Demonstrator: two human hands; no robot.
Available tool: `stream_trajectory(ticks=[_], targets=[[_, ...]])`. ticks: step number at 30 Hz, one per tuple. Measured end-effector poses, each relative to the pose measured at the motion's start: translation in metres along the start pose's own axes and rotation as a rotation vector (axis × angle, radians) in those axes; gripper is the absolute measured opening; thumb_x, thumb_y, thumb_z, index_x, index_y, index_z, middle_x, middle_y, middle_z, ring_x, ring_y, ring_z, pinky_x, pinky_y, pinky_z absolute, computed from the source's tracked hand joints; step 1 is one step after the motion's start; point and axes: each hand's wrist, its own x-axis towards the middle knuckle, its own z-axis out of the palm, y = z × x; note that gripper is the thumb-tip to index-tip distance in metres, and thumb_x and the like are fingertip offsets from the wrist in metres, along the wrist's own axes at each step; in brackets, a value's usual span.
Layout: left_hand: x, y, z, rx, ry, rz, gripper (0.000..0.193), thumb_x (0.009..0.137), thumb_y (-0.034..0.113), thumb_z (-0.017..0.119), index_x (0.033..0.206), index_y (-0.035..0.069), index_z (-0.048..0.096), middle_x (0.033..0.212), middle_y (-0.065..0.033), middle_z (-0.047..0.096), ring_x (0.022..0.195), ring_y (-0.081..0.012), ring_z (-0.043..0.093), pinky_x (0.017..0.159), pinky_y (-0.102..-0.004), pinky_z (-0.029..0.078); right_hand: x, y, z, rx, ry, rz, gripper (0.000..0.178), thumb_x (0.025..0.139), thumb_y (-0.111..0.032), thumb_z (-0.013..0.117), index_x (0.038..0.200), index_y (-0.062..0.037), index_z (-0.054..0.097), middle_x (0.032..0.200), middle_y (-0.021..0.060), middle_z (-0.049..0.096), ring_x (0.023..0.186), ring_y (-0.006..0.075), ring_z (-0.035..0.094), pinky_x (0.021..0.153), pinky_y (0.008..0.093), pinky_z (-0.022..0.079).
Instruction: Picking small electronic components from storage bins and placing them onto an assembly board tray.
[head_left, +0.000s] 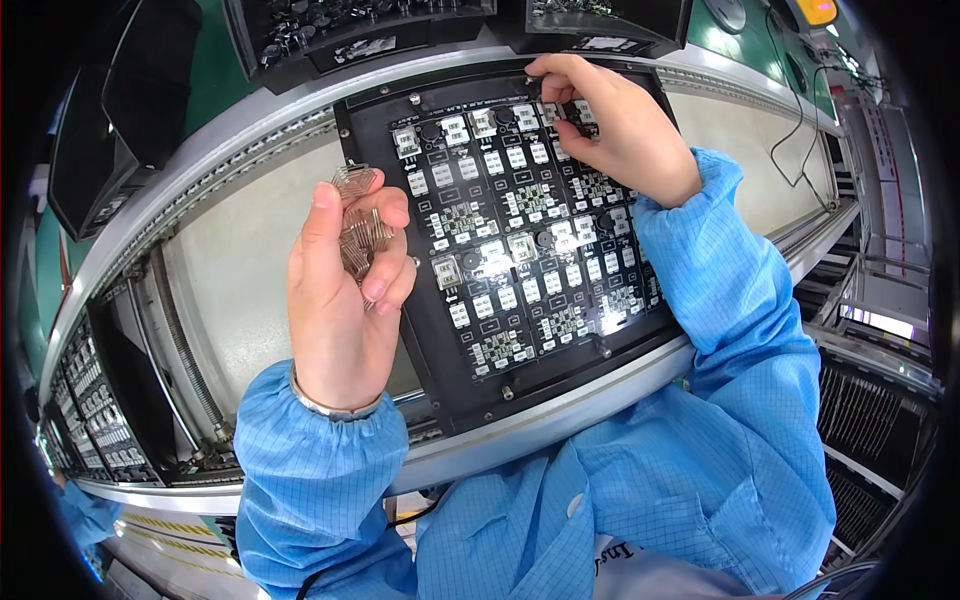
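My left hand (345, 270) is raised at the left edge of the black carrier frame (425, 330), fingers curled round a cluster of small clear-bodied parts with thin metal pins (365, 235). Inside the frame lies a panel of black circuit boards (490, 245) set with white square parts, round black parts and small chips. Over the panel's far right part reaches my right hand (625, 125), its thumb and fingers curved close together around a small pale part (553, 113). Whether that part is gripped or seated on the board cannot be made out.
The frame sits on a conveyor with metal rails (250, 125). Black bins (370, 45) of small metal parts stand along the far side, and a tall black bin (130, 110) is at the far left. Another board panel (100, 410) lies at left. A cable (790, 130) hangs at the far right.
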Motion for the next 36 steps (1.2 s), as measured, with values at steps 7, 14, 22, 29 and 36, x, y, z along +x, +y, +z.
stream_trajectory(ticks=[7, 14, 22, 29, 36], targets=[[0.000, 0.001, 0.004, 0.033, 0.003, 0.000, 0.036, 0.101, 0.035, 0.040, 0.113, 0.003, 0.051, 0.088, -0.0008, 0.047, 0.053, -0.0021, 0.030, 0.045, -0.0171, 0.027, 0.003, -0.002, 0.005, -0.029, 0.007, -0.029, 0.053, 0.074, 0.007, 0.065, 0.122, -0.0077, 0.048, 0.094, 0.0077, 0.060, 0.093, 0.0231, 0.062, 0.084, 0.0331, 0.051], [0.000, -0.002, 0.003, 0.001, -0.015, 0.005, 0.037, 0.100, 0.036, 0.042, 0.109, 0.002, 0.054, 0.088, -0.0049, 0.058, 0.052, -0.0039, 0.034, 0.046, -0.0192, 0.028, -0.002, -0.008, 0.005, -0.040, 0.006, -0.011, 0.056, 0.077, 0.005, 0.065, 0.127, -0.0086, 0.045, 0.096, 0.0090, 0.061, 0.092, 0.0250, 0.062, 0.079, 0.0342, 0.052], [-0.002, -0.005, 0.009, 0.023, -0.047, -0.020, 0.036, 0.101, 0.035, 0.042, 0.109, 0.003, 0.055, 0.087, -0.0050, 0.059, 0.051, -0.0038, 0.035, 0.047, -0.0191, 0.029, -0.004, -0.010, 0.007, -0.132, 0.067, -0.022, 0.047, 0.078, 0.002, 0.065, 0.122, -0.0091, 0.050, 0.091, 0.0071, 0.063, 0.092, 0.0265, 0.060, 0.078, 0.0351, 0.050], [-0.005, -0.008, 0.019, 0.133, -0.094, -0.065, 0.036, 0.101, 0.034, 0.042, 0.110, 0.002, 0.056, 0.085, -0.0049, 0.059, 0.051, -0.0041, 0.036, 0.047, -0.0192, 0.029, -0.004, -0.007, 0.001, -0.059, 0.092, 0.026, 0.039, 0.076, 0.000, 0.069, 0.112, -0.0076, 0.056, 0.089, 0.0033, 0.063, 0.095, 0.0239, 0.055, 0.085, 0.0352, 0.045], [-0.007, -0.019, 0.031, 0.168, -0.153, -0.140, 0.037, 0.100, 0.032, 0.046, 0.117, 0.001, 0.055, 0.084, -0.0041, 0.058, 0.052, -0.0031, 0.037, 0.047, -0.0173, 0.031, -0.011, -0.004, -0.011, 0.077, 0.117, -0.061, 0.037, 0.077, -0.003, 0.070, 0.111, -0.0058, 0.058, 0.099, 0.0062, 0.062, 0.094, 0.0215, 0.057, 0.085, 0.0320, 0.046]])
